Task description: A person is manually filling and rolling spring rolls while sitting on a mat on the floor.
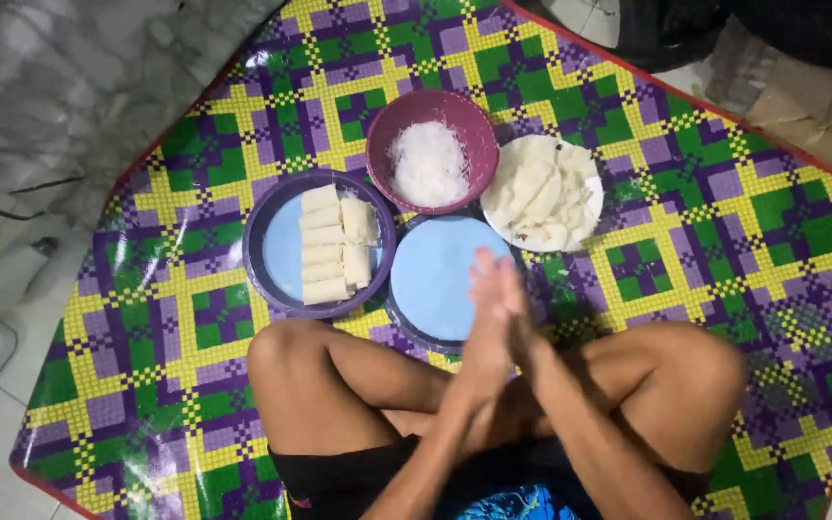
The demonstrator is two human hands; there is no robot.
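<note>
- Left hand (486,318) and right hand (514,310) pressed flat together palm to palm, fingers pointing to 12 o'clock, blurred; cannot tell if anything sits between the palms
- Hands hover over the 6 o'clock edge of an empty light blue plate (435,274), cannot tell if touching it
- At 9 o'clock of that plate: second blue plate (276,250) with a purple rim, holding a stack of pale rolled wraps (334,246), some in a column, two more beside them
- At 12 o'clock: maroon bowl (469,130) with white shredded filling (428,162)
- At 2 o'clock: white plate (591,207) piled with pale flat wrapper sheets (541,188)
- All sit on a green, yellow and purple checked mat (705,193) on the floor
- Person sits cross-legged, bare knees at 6 o'clock of the plates
</note>
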